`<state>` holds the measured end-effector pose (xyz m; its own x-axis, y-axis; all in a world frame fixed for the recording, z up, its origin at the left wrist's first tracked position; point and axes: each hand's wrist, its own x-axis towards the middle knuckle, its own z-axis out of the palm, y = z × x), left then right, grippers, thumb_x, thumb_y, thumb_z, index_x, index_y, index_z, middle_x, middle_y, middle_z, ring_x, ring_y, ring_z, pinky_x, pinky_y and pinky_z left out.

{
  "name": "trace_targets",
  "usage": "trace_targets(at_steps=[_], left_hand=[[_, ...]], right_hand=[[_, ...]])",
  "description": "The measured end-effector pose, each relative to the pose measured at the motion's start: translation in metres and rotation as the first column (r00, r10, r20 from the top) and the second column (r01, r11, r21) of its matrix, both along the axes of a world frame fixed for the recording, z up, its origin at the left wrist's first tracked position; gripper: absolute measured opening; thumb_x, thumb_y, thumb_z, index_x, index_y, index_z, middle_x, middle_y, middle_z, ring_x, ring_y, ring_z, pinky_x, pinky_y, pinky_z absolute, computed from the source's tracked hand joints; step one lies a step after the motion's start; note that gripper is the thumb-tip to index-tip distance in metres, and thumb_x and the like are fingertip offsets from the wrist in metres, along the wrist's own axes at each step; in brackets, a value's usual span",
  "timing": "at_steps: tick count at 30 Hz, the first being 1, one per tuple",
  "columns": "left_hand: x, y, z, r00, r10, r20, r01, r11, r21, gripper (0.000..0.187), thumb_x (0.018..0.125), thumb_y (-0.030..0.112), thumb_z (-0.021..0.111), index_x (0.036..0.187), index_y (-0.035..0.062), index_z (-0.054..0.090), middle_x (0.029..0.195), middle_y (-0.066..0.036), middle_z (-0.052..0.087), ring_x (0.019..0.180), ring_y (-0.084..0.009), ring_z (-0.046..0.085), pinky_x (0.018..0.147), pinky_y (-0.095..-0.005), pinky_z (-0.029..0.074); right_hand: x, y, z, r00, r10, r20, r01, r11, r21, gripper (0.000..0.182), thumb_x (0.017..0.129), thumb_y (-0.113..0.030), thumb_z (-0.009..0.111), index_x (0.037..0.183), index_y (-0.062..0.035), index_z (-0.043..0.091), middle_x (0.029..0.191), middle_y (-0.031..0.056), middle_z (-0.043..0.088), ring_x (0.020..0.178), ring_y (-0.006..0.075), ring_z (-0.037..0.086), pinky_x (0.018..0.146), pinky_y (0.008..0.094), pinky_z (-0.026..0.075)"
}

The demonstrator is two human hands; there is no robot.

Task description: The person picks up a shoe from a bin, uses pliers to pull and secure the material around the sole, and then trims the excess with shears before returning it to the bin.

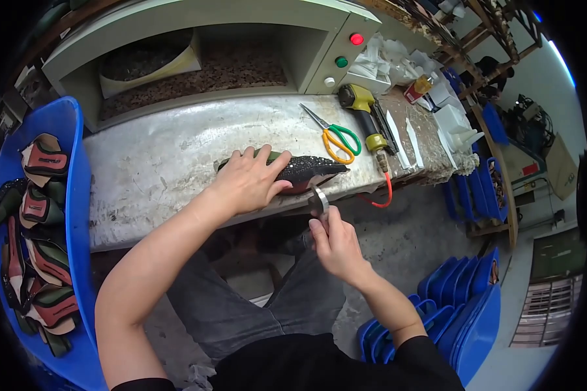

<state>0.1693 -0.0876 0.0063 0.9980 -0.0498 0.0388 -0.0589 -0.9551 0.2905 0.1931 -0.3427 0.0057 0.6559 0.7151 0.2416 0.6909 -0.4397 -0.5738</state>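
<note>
On the metal bench lies a black shoe point(300, 171) with small shiny dots, on its side, with a green part showing at its back end. My left hand point(250, 177) is spread over it and grips it against the bench top. A hammer point(319, 202) with a round metal head is in my right hand point(336, 246), fingers wrapped round its handle. The hammer head is close to the shoe's underside near the bench edge; whether it touches cannot be made out. Scissors point(338, 142) with green and orange handles lie just beyond the shoe.
A yellow-black air stapler point(366, 117) with a red hose and white strips point(398, 138) lie to the right. A blue bin point(78, 215) of shoes stands at left. Stacked blue bins point(460, 313) sit on the floor at right. Behind is a machine housing point(319, 62) with buttons.
</note>
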Motion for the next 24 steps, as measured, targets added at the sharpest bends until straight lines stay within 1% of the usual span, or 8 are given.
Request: trace_targets(at_steps=[2, 7, 13, 17, 18, 20, 22, 24], left_hand=[[0.002, -0.001, -0.009, 0.997, -0.019, 0.073, 0.017, 1.0, 0.016, 0.062, 0.106, 0.039, 0.06, 0.161, 0.0165, 0.043, 0.142, -0.029, 0.055, 0.118, -0.0466, 0.062, 0.101, -0.0588, 0.048], [0.016, 0.013, 0.011, 0.975, -0.101, -0.196, 0.088, 0.994, -0.072, 0.068, 0.103, 0.032, 0.065, 0.165, 0.0178, 0.039, 0.146, -0.027, 0.053, 0.123, -0.0468, 0.059, 0.104, -0.0572, 0.047], [0.011, 0.012, 0.014, 0.985, -0.068, -0.16, 0.049, 0.992, -0.118, 0.072, 0.1, 0.028, 0.07, 0.165, 0.0179, 0.039, 0.15, -0.026, 0.052, 0.128, -0.0463, 0.057, 0.108, -0.0562, 0.045], [0.003, 0.007, 0.004, 0.996, -0.02, -0.089, 0.009, 0.992, -0.125, 0.078, 0.094, 0.025, 0.074, 0.164, 0.0138, 0.04, 0.159, -0.024, 0.047, 0.138, -0.0449, 0.051, 0.116, -0.0541, 0.043], [0.002, 0.003, 0.005, 0.995, -0.035, -0.089, 0.025, 0.993, -0.116, 0.078, 0.094, 0.025, 0.074, 0.164, 0.0138, 0.04, 0.159, -0.024, 0.047, 0.138, -0.0449, 0.051, 0.116, -0.0541, 0.043], [0.001, -0.004, 0.007, 0.987, -0.033, 0.157, 0.047, 0.995, -0.083, 0.072, 0.093, 0.023, 0.073, 0.158, 0.0079, 0.046, 0.154, -0.025, 0.052, 0.133, -0.0441, 0.055, 0.112, -0.0533, 0.045], [0.002, -0.017, 0.005, 0.922, -0.046, 0.385, 0.075, 0.995, -0.063, 0.066, 0.092, 0.022, 0.072, 0.152, 0.0019, 0.051, 0.149, -0.025, 0.056, 0.128, -0.0433, 0.059, 0.109, -0.0524, 0.047], [0.012, -0.036, -0.002, 0.929, -0.047, 0.367, 0.086, 0.992, -0.092, 0.064, 0.091, 0.021, 0.071, 0.149, -0.0001, 0.053, 0.146, -0.025, 0.059, 0.125, -0.043, 0.061, 0.107, -0.051, 0.049]], right_hand=[[-0.018, 0.006, 0.003, 0.992, -0.129, 0.003, 0.126, 0.971, 0.202, 0.026, 0.099, -0.006, 0.066, 0.122, -0.0014, 0.054, 0.085, 0.0176, 0.071, 0.063, 0.0422, 0.067, 0.055, 0.0474, 0.05], [0.016, 0.04, -0.063, 0.961, -0.151, 0.233, 0.105, 0.974, 0.2, 0.026, 0.1, -0.004, 0.064, 0.125, -0.0012, 0.056, 0.084, 0.0144, 0.071, 0.059, 0.0351, 0.065, 0.054, 0.0468, 0.048], [0.016, 0.04, -0.074, 0.938, -0.171, 0.303, 0.132, 0.981, 0.144, 0.024, 0.103, -0.006, 0.065, 0.125, -0.0004, 0.057, 0.085, 0.0103, 0.071, 0.059, 0.0256, 0.066, 0.054, 0.0434, 0.048], [-0.009, 0.013, -0.048, 0.952, -0.192, -0.236, 0.263, 0.909, 0.322, 0.021, 0.107, -0.016, 0.062, 0.122, -0.0018, 0.056, 0.081, 0.0105, 0.071, 0.062, 0.021, 0.068, 0.055, 0.0375, 0.05], [-0.008, 0.002, -0.046, 0.949, -0.205, -0.238, 0.278, 0.902, 0.331, 0.021, 0.107, -0.016, 0.062, 0.122, -0.0018, 0.056, 0.081, 0.0105, 0.071, 0.062, 0.021, 0.068, 0.055, 0.0375, 0.05], [-0.003, -0.024, -0.043, 0.796, -0.073, -0.601, 0.302, 0.908, 0.29, 0.023, 0.11, -0.017, 0.06, 0.126, -0.0017, 0.055, 0.087, 0.0107, 0.071, 0.067, 0.0211, 0.069, 0.057, 0.0353, 0.051], [-0.005, -0.045, -0.042, 0.496, 0.067, -0.866, 0.314, 0.916, 0.251, 0.025, 0.112, -0.019, 0.059, 0.129, -0.0015, 0.055, 0.092, 0.0109, 0.072, 0.071, 0.0212, 0.07, 0.059, 0.0331, 0.053], [-0.008, -0.046, -0.037, 0.468, 0.082, -0.88, 0.342, 0.901, 0.266, 0.025, 0.113, -0.02, 0.058, 0.129, -0.0014, 0.055, 0.093, 0.0109, 0.072, 0.072, 0.0203, 0.069, 0.059, 0.0324, 0.052]])
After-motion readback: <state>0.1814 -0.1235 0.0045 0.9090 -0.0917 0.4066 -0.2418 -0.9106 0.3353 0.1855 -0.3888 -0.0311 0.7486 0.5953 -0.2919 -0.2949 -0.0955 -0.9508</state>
